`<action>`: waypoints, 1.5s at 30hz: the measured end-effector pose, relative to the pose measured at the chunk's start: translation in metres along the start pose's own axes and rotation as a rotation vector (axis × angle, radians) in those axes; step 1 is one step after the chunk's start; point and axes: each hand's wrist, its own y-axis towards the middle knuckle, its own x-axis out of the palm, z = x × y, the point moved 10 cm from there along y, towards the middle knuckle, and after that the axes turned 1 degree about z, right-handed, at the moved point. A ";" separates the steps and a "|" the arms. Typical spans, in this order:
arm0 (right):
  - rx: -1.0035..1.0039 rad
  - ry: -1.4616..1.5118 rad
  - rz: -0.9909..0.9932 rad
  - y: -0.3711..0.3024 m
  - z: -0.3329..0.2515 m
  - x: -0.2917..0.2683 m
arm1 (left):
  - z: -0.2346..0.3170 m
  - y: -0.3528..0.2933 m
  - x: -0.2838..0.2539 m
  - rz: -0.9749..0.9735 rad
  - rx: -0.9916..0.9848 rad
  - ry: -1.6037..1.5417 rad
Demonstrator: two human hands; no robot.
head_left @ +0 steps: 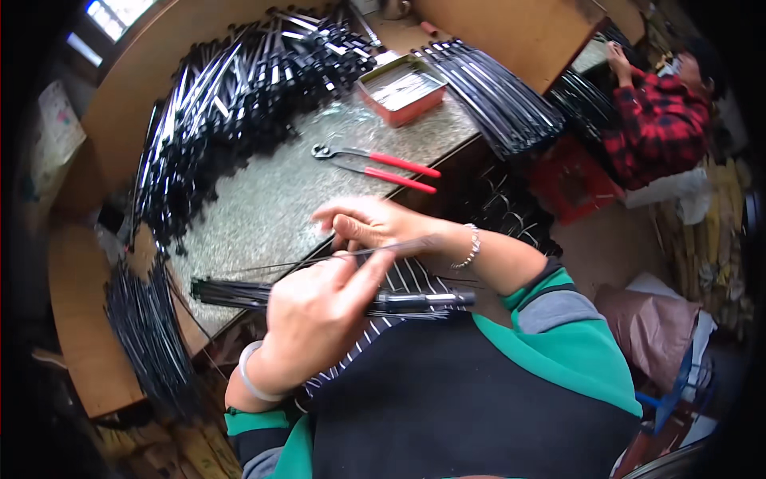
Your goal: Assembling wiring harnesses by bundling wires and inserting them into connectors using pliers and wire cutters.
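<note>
My left hand (319, 307) is closed around a folded bundle of thin black ribs and a thicker black tube, which looks like an umbrella frame (415, 301). The bundle lies across my lap at the table's near edge. One thin rib (311, 260) stands apart from it and passes under my left fingertips towards the right palm. Just above, my right hand (375, 223) has its fingers curled and thumb drawn in, slightly blurred; whatever it pinches is hidden. Red-handled pliers (391, 169) rest on the table (263, 207) beyond my hands, jaws pointing left.
A large heap of black frames (239, 96) covers the table's far left. A red tin (403, 88) of thin metal pieces stands at the back, beside a row of black shafts (495, 96). More black ribs (148, 327) hang at left. A person in checked sleeves (662, 120) works at far right.
</note>
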 end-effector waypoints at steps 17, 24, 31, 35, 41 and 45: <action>-0.010 0.468 0.245 -0.045 -0.053 -0.049 | 0.058 -0.002 -0.034 0.142 0.501 -0.871; -0.114 -1.641 0.611 -0.103 -0.122 -0.260 | 0.014 -0.050 -0.104 0.648 0.285 -1.604; 0.200 -2.012 0.688 -0.116 -0.079 -0.319 | -0.040 -0.113 -0.104 0.595 0.060 -0.763; -0.156 -1.813 0.631 -0.077 -0.097 -0.203 | -0.233 -0.214 -0.024 0.372 -0.929 0.359; -0.346 -1.548 0.409 -0.020 -0.084 -0.065 | -0.305 -0.340 -0.015 0.142 -1.274 0.663; -0.382 -1.453 0.347 0.003 -0.071 -0.021 | -0.311 -0.348 -0.028 0.025 -1.314 0.678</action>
